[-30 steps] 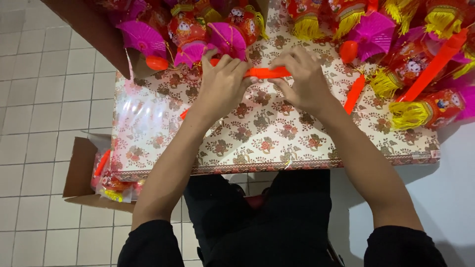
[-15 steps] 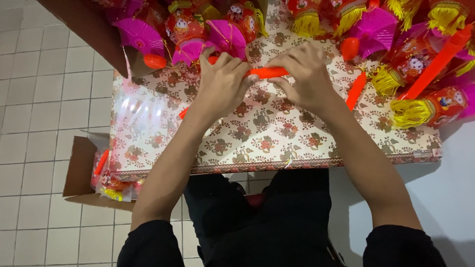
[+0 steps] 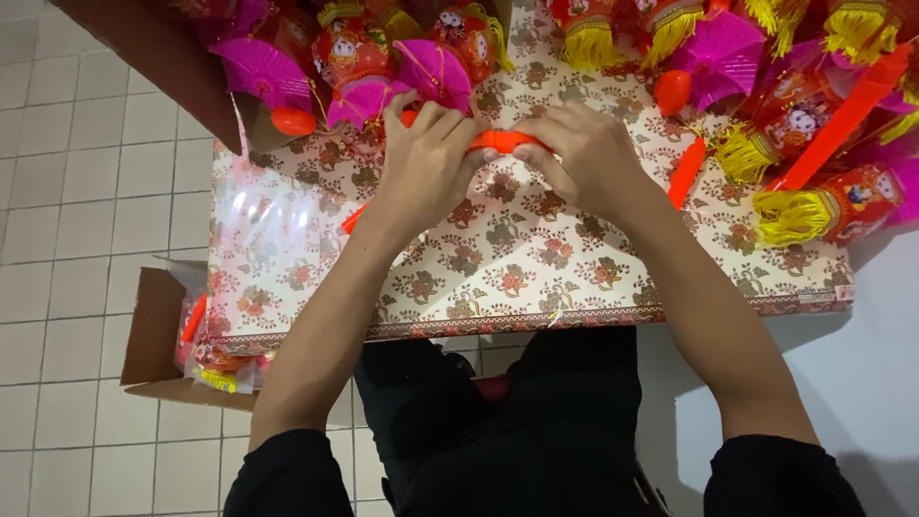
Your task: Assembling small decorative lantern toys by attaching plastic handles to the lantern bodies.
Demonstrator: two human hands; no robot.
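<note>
Both my hands meet over the floral-patterned table [image 3: 536, 278]. My left hand [image 3: 428, 163] and my right hand [image 3: 586, 158] each grip one end of an orange plastic stick [image 3: 498, 142], which lies level between them. Only its middle and a bit at the far left show. A pink paper fan piece [image 3: 436, 72] of a red lantern toy lies just beyond my left fingers.
Red lantern toys with yellow tassels [image 3: 795, 215] and pink fans [image 3: 723, 57] crowd the table's far and right side. Loose orange sticks [image 3: 685, 172] lie to the right. A clear plastic bag [image 3: 263, 225] rests at the left. A cardboard box [image 3: 158, 335] stands on the tiled floor.
My hands have closed in on each other, so less of the orange stick shows between them.
</note>
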